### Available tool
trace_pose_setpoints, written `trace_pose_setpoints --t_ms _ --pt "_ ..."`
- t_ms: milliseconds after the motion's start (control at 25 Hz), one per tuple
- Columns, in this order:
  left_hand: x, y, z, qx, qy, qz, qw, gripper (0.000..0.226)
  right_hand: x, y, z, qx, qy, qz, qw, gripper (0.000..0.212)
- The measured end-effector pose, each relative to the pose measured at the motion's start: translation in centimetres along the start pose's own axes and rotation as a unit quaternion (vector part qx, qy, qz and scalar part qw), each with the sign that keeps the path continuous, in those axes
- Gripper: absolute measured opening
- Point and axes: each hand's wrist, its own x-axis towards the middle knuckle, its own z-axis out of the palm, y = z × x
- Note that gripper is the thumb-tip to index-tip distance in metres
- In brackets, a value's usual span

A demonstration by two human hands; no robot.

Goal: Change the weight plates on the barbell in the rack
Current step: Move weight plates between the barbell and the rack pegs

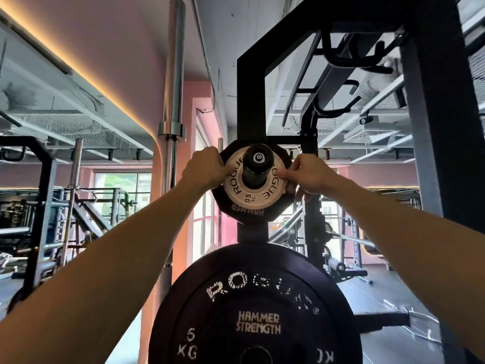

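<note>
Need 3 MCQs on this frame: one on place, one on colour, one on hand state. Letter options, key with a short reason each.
1. Where does the small white Rogue plate sit?
A. On the floor
B. On the black storage peg, in front of a black Hammer plate
C. On the upright chrome barbell

2. What colour is the big 5 kg bumper plate at the bottom of the view?
A. Red
B. Black
C. Yellow

3. How do the hands meet the white plate?
A. Both hang loose, away from it
B. Only the left hand holds it
C. Left hand and right hand grip its opposite edges

Key:
1 B: the peg passes through its hole and HAMMER lettering shows just behind.
2 B: black face with white Rogue and Hammer Strength print.
3 C: fingers of each hand curl round the rim, one at each side.
</note>
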Motion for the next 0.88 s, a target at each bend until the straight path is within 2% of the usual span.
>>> trace_pose_setpoints --t_ms 160,360,560,760,880 --pt "1.5 -1.2 1.5 -0.027 -0.003 -0.007 1.000 0.026 0.9 1.7 1.1 0.030 0.042 -0.011 0.999 0.038" --pt "-0.7 -1.5 2.4 -0.036 -0.002 0.002 0.999 0.036 -0.6 1.5 1.7 0.022 0.073 -0.023 0.997 0.029" --pt "-7.0 -0.9 5.1 -0.022 -0.024 0.027 0.999 0.032 -4.7 4.3 1.2 -0.055 0.028 0.000 0.998 0.028" --pt "-12.5 3.4 9.5 -0.013 -0.187 0.061 0.980 0.039 -12.7 8.8 -0.1 -0.099 -0.033 0.102 0.989 0.035" --pt "-16.1 8.1 12.7 -0.052 -0.320 0.085 0.942 0.048 -19.1 12.4 -2.5 -0.113 -0.048 0.188 0.974 0.040"
